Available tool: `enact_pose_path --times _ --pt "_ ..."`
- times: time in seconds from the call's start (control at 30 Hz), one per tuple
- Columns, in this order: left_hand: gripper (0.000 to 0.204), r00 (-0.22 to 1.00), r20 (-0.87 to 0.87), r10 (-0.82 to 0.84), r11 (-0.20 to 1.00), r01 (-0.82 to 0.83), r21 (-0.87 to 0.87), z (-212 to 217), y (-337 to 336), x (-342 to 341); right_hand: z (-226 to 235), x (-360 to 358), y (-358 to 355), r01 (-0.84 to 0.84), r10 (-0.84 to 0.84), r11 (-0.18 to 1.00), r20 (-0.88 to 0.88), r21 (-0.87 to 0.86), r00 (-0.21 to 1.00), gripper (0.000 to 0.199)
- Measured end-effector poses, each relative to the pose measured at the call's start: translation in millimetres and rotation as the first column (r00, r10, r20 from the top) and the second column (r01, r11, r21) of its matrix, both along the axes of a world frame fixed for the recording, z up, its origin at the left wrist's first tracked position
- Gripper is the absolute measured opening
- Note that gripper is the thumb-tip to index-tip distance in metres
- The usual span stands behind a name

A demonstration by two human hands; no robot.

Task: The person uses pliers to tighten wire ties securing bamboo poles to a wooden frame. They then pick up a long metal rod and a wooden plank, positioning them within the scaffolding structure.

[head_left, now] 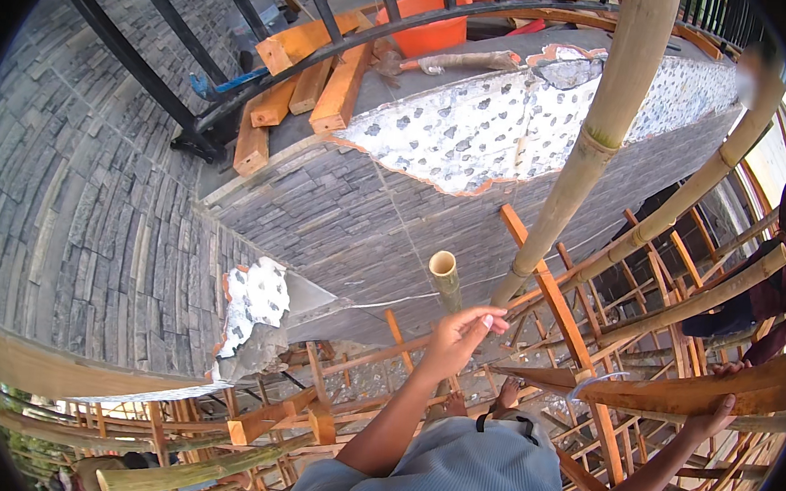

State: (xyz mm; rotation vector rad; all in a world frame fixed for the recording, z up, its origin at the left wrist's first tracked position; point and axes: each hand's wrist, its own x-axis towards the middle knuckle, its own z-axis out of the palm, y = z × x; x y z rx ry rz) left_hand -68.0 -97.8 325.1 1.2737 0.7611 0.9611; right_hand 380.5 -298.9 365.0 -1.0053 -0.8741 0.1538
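Observation:
My left hand (462,341) is raised in the middle with its fingers curled and pressed together. Whatever they hold, if anything, is too small to make out. It is close to the foot of a tall bamboo pole (572,181) and below the open end of a shorter upright bamboo (444,273). At the right, my right hand (710,420) grips the lower edge of a long brown wooden plank (677,392). A whitish, see-through loop (596,383) circles the plank's narrower part. My bare feet (508,393) are below, among the scaffold poles.
Grey stone cladding with a chipped white patch (457,135) faces me. Timber blocks (340,94), an orange tub (424,26) and a black railing (326,42) line the ledge. A person in dark clothes (782,285) is at right. Wooden and bamboo scaffolding (580,329) spreads below.

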Motion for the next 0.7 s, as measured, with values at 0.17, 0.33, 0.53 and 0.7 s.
enact_pose_path --times 0.17,0.33,0.53,0.7 --pt "0.029 0.96 0.121 0.253 0.924 -0.277 0.263 47.2 112.5 37.7 -14.5 7.2 -9.2 0.077 -0.078 0.997 -0.024 -0.01 0.997 0.087" --pt "0.02 0.662 0.213 0.718 0.154 -0.45 0.879 144.7 204.4 21.0 -16.5 3.0 -4.9 0.041 -0.043 0.999 -0.135 -0.02 0.99 0.092" --pt "0.034 0.066 0.601 0.796 -0.574 -0.231 0.786 263.4 211.1 -32.4 8.5 -33.0 5.7 0.042 -0.048 0.999 -0.281 -0.028 0.958 0.114" --pt "0.033 0.32 0.723 0.612 -0.688 -0.235 0.686 301.3 202.5 -69.7 16.3 -51.0 4.3 0.054 -0.077 0.994 -0.268 -0.094 0.96 0.102"
